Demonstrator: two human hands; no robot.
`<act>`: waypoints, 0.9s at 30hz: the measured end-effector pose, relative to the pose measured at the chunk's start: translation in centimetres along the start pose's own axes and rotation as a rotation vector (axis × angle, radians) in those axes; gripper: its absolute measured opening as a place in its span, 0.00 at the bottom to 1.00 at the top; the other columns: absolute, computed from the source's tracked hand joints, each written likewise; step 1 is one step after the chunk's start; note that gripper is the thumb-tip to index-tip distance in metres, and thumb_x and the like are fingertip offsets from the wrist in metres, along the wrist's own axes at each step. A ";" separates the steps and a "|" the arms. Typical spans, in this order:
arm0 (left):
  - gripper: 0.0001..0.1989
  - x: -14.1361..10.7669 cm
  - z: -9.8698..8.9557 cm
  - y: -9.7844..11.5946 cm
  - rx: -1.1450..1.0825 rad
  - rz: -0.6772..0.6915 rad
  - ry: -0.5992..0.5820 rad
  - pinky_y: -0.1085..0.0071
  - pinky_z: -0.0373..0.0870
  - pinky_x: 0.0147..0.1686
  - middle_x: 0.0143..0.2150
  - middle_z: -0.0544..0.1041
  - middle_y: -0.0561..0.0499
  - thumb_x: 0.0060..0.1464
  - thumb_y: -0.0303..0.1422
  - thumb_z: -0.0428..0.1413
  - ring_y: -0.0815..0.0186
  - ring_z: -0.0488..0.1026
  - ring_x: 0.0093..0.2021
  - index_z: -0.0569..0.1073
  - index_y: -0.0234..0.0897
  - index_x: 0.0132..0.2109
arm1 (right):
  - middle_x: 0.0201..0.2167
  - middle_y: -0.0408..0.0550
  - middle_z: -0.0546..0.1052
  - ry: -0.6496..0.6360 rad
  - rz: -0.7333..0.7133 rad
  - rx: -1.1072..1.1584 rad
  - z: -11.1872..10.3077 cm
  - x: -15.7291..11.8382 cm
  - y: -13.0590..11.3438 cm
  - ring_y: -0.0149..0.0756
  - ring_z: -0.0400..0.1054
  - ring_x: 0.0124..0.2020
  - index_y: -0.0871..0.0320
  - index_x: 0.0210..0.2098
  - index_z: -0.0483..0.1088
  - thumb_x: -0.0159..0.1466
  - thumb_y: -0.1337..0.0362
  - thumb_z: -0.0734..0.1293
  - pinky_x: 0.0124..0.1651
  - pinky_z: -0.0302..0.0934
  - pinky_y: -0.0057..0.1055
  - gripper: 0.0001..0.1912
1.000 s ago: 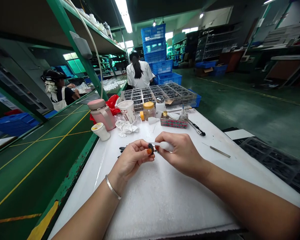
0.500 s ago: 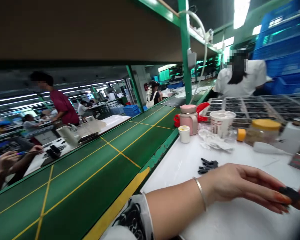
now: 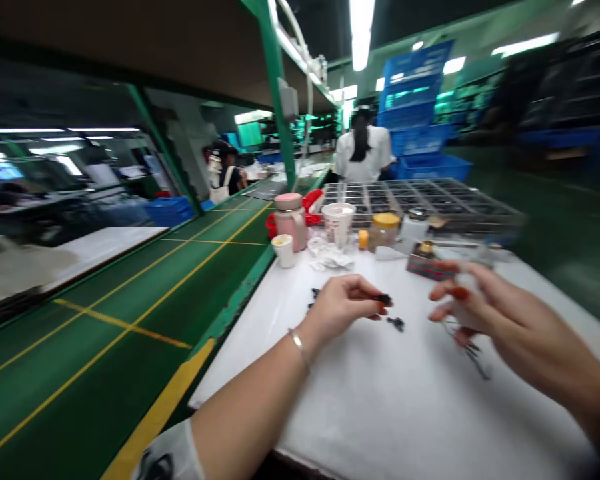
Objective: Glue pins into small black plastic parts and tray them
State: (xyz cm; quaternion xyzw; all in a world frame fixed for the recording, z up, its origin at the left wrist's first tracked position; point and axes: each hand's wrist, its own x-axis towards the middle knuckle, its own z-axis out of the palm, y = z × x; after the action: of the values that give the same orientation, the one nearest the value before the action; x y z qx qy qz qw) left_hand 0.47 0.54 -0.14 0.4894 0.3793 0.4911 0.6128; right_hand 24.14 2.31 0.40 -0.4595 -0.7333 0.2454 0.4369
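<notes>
My left hand (image 3: 343, 303) is closed in a pinch on a small black part (image 3: 384, 299), over the white tabletop (image 3: 380, 413). Just below its fingertips, another small black piece (image 3: 396, 324) lies on the table. More black pieces (image 3: 314, 297) show partly behind the left hand. To the right, my right hand (image 3: 495, 307) hovers with its fingers bent and apart, blurred by motion. A thin dark object (image 3: 476, 362) appears under the right fingers; whether it touches them I cannot tell.
A pink mug (image 3: 290, 223), small white cup (image 3: 283, 251), paper cup (image 3: 339, 223), crumpled tissue (image 3: 330, 255) and yellow-lidded jar (image 3: 384, 230) line the table's back. Behind is a divided rack (image 3: 420, 200). A green conveyor belt (image 3: 145, 293) runs left. A person (image 3: 364, 150) sits beyond, beside blue crates (image 3: 420, 133).
The view has swung right, bringing my right hand fully into sight. My hands, formerly together at a black part, are now apart. The left still pinches a black part.
</notes>
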 end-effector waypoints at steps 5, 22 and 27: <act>0.07 0.0 0.1 0.1 0.219 0.049 0.039 0.74 0.73 0.34 0.34 0.78 0.44 0.45 0.25 0.60 0.66 0.76 0.34 0.72 0.29 0.34 | 0.37 0.48 0.78 -0.190 0.040 -0.092 -0.8 -0.1 -2.7 0.34 0.72 0.26 0.50 0.56 0.66 0.66 0.48 0.60 0.28 0.69 0.32 0.22; 0.24 -0.6 0.3 0.1 0.507 0.144 0.043 0.71 0.71 0.38 0.37 0.79 0.50 0.49 0.23 0.58 0.65 0.77 0.37 0.68 0.41 0.54 | 0.30 0.44 0.76 0.195 -0.138 -0.084 0.7 -1.3 -3.5 0.31 0.67 0.27 0.55 0.34 0.74 0.59 0.54 0.71 0.29 0.61 0.26 0.11; 0.23 -0.7 0.4 0.3 0.495 0.145 0.023 0.72 0.70 0.37 0.38 0.79 0.49 0.50 0.24 0.57 0.65 0.76 0.37 0.68 0.38 0.54 | 0.30 0.44 0.76 0.187 -0.137 -0.096 0.7 -1.2 -3.4 0.32 0.68 0.28 0.55 0.34 0.74 0.59 0.53 0.70 0.30 0.61 0.28 0.12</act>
State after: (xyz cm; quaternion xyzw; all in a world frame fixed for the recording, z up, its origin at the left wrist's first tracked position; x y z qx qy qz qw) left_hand 0.65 -0.27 0.22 0.6449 0.4588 0.4315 0.4329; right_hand 22.22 -0.31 2.17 -0.4497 -0.7299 0.1356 0.4967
